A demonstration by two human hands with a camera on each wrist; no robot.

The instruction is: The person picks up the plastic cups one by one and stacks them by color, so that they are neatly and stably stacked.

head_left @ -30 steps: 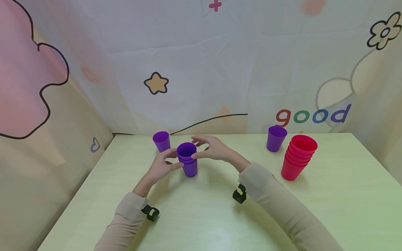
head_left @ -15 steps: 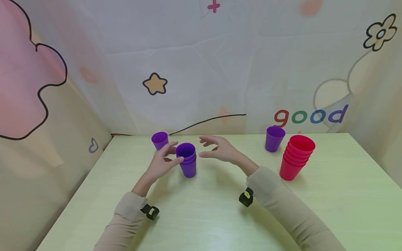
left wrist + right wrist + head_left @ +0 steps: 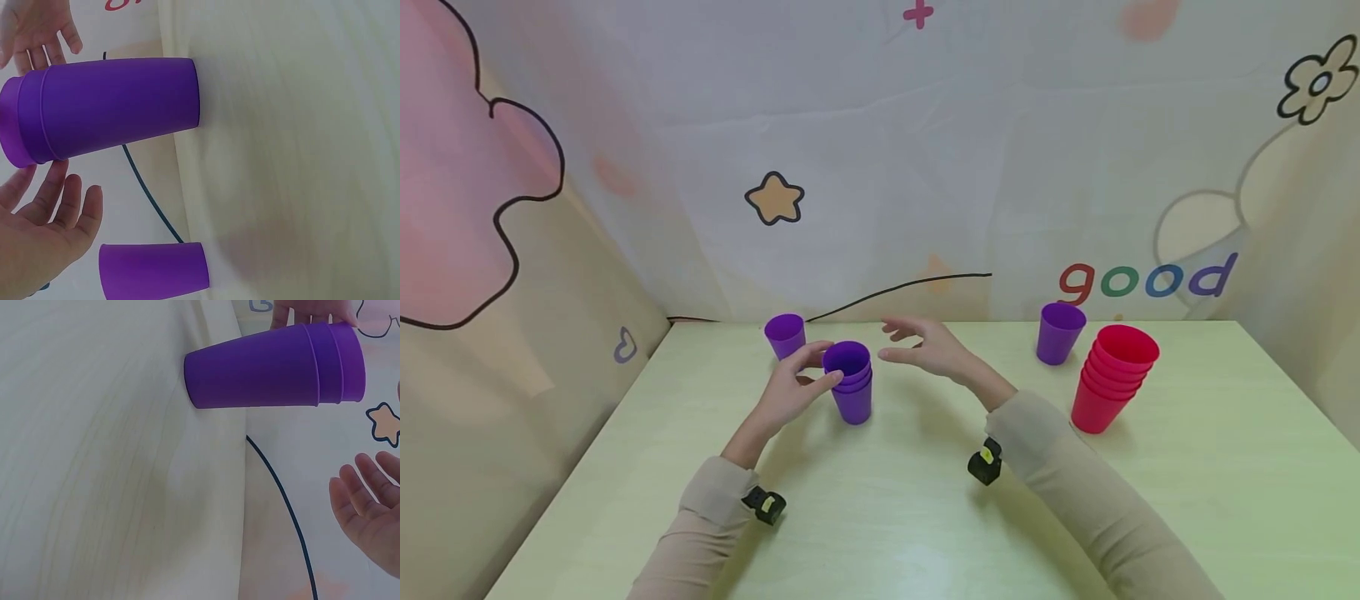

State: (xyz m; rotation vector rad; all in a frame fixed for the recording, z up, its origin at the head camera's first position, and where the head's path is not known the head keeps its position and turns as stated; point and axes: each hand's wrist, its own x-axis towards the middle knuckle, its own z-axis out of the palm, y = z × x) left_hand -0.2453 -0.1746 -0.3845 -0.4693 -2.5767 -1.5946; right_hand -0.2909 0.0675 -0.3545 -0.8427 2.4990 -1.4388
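A stack of three nested purple cups (image 3: 853, 404) stands upright on the table, left of the middle. Beside its left side is my left hand (image 3: 786, 396), its thumb overlapping the upper rims in the head view. The left wrist view has relaxed fingers (image 3: 52, 197) at the stack's rims, with a fingertip touching or almost touching. My right hand (image 3: 931, 348) hovers to the right of the stack, apart from it, fingers loosely bent around nothing. Behind my left hand stands a single purple cup (image 3: 786, 333), partly hidden; it appears in the left wrist view too.
Another single purple cup (image 3: 1060, 335) stands at the back right of the pale table (image 3: 880, 517). Just in front of it is a leaning-looking stack of several red cups (image 3: 1101, 404). A printed cloth (image 3: 880, 167) rises along the table's back edge.
My right hand has moved away from the purple stack to the right. My left hand's fingers have loosened from the stack and stay beside it. The cups stand where they were.
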